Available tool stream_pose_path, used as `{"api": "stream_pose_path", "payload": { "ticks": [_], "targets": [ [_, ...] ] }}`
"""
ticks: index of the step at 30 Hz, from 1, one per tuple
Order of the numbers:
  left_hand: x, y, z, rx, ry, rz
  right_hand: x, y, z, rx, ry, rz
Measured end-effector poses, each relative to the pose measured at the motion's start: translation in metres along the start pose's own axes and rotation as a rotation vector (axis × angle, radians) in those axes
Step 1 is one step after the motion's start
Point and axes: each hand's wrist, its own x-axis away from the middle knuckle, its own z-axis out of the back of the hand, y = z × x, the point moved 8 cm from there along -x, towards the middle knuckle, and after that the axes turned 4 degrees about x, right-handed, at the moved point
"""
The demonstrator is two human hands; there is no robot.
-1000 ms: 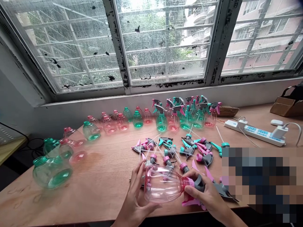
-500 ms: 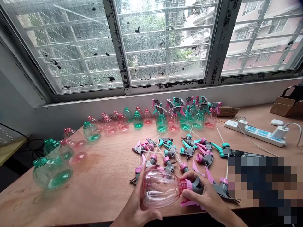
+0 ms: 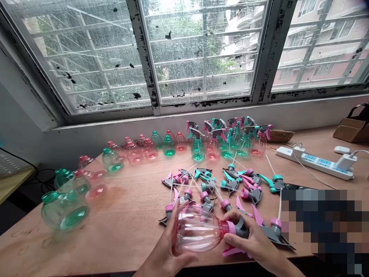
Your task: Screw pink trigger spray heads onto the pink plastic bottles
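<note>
A clear pink spray bottle lies sideways between my hands, above the table's front edge. My left hand is wrapped round its base end. On the neck sits a grey and pink trigger spray head, its pink collar against the bottle's red-tinted neck. My right hand grips this head and collar with thumb and fingers. Just beyond lie several loose spray heads, such as a pink and grey one at the right and a teal one, with thin white tubes.
Open green bottles and pink bottles curve along the left and back of the wooden table. Bottles with heads fitted cluster at the back. A white power strip and a cardboard box are at the right.
Both hands keep hold of the spray bottle in almost the same place. The view has shifted slightly, and the right-hand fingers have moved a little around the head.
</note>
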Motion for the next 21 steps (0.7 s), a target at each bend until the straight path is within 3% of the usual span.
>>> {"api": "stream_pose_path", "payload": {
  "ticks": [2, 5, 11, 16, 21],
  "targets": [
    [0.000, 0.000, -0.003, 0.064, -0.014, 0.062, -0.001, -0.002, 0.000, -0.007, 0.001, 0.017],
    [0.000, 0.005, -0.005, 0.138, -0.028, 0.038, -0.003, 0.000, 0.000, -0.021, 0.003, 0.008],
    [-0.002, 0.003, -0.002, 0.079, 0.004, 0.013, -0.004, 0.011, 0.002, -0.057, 0.022, -0.041],
    [-0.001, -0.009, 0.004, 0.041, 0.000, 0.059, -0.004, 0.004, 0.004, 0.057, 0.039, 0.056],
    [0.001, -0.007, 0.003, 0.071, -0.038, 0.012, -0.005, 0.012, 0.004, 0.026, 0.019, -0.005]
  ]
}}
